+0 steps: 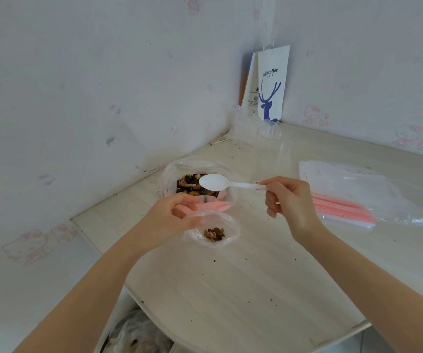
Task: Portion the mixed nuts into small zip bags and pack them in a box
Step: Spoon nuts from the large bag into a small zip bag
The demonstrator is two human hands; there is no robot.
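— While you hold that small zip bag [213,229], what's in it?
— My left hand [172,217] pinches its clear mouth open; a few brown and tan nuts [214,234] lie at the bottom. At twelve o'clock from it, my right hand [289,200] grips an empty white spoon [215,182].

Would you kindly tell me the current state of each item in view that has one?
small zip bag: open, mouth held by the left hand, a few nuts inside.
spoon: pinched by the right hand, over the large nut bag, no nuts showing on it.
large nut bag: open, nuts inside.
pack of spare zip bags: lying flat on the table, untouched.
paper bag: upright in the corner.
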